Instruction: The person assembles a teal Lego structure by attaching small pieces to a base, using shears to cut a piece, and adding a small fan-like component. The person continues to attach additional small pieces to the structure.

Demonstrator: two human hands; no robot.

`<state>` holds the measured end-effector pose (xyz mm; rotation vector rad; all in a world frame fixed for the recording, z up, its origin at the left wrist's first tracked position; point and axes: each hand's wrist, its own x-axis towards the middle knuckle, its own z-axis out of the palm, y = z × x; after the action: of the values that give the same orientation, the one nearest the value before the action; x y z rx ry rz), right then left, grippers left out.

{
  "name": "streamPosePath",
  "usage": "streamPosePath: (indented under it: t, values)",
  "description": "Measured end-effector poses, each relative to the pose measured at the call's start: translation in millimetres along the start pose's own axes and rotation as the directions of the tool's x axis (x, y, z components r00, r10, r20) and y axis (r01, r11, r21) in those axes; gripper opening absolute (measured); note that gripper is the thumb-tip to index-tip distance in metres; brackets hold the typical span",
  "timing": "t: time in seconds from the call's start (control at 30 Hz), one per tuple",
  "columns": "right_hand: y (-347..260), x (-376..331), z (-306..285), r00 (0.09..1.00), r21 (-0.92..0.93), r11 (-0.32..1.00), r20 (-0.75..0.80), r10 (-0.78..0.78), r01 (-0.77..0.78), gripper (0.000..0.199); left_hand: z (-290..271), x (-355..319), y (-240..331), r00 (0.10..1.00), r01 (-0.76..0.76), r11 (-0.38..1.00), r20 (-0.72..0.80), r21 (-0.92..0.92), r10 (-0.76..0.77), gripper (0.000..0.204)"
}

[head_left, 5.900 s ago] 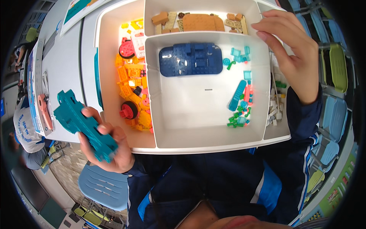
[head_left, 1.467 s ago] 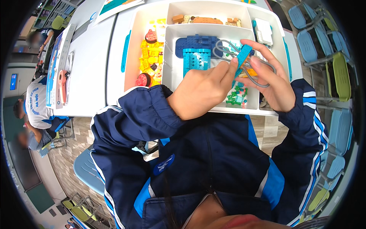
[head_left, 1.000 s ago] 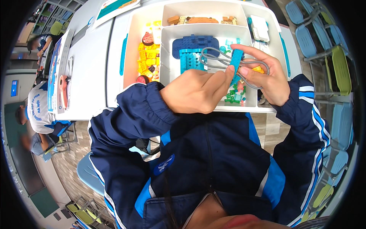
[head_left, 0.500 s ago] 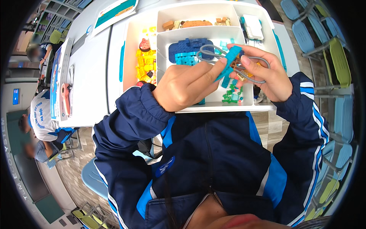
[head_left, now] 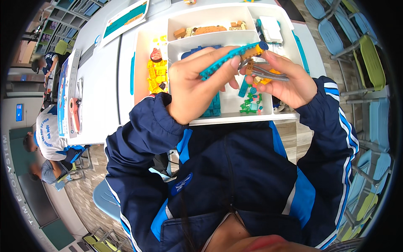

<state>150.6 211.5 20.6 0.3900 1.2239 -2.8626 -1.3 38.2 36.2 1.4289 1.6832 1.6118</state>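
Observation:
Over the white sorting tray (head_left: 245, 120), my left hand (head_left: 189, 80) pinches a long teal studded plate (head_left: 222, 62), tilted up to the right. An orange-yellow piece and a dark blue round piece sit at its upper end. My right hand (head_left: 297, 82) is closed on a small brick build (head_left: 250, 67) of brown and yellow pieces, with ribbed grey cords (head_left: 275, 75) looped back toward the palm. The two builds are very close together; whether they touch or join is hidden by my fingers. Below them lie small green and pink pieces (head_left: 252, 103) and teal bricks (head_left: 212, 107).
Yellow bricks (head_left: 156, 75) fill the tray's left compartment, tan and orange ones (head_left: 210, 30) the back one. A white block (head_left: 272, 29) lies at back right. A booklet (head_left: 125, 19) and a coral tape dispenser (head_left: 74, 113) rest on the table. People sit at far left; chairs stand at right.
My left hand has turned the teal plate, so its orange-yellow underside now shows. The grey cords have swung down and bunched by my right hand. The view has shifted slightly.

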Motion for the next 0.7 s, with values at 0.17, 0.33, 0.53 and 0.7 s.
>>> streamPosePath:
  t: [0.17, 0.33, 0.53, 0.7]
  values:
    - [-0.6, 16.4, -9.4, 0.999, -0.147, 0.988, -0.001, 0.04, -0.04, 0.041, 2.0, 10.5, -0.7, 0.979, 0.19, 0.96, -0.039, -0.204, -0.202, 0.027]
    - [-7.0, 33.5, -16.5, 0.998, -0.215, 0.977, 0.055, 0.005, 0.007, 0.04, -8.4, 23.1, -5.1, 0.98, 0.19, 0.967, -0.026, -0.17, -0.197, 0.03]
    - [-20.1, 62.5, -21.7, 0.999, -0.349, 0.936, 0.009, -0.031, 0.033, 0.041, -22.2, 48.0, -18.2, 1.0, 0.011, 1.0, -0.018, 0.029, -0.01, 0.028]
    - [-76.9, 147.1, -42.2, 0.927, -0.132, 0.976, 0.357, -0.116, 0.173, 0.026, -50.4, 110.3, -33.6, 0.994, 0.014, 0.998, -0.104, -0.054, -0.019, 0.018]
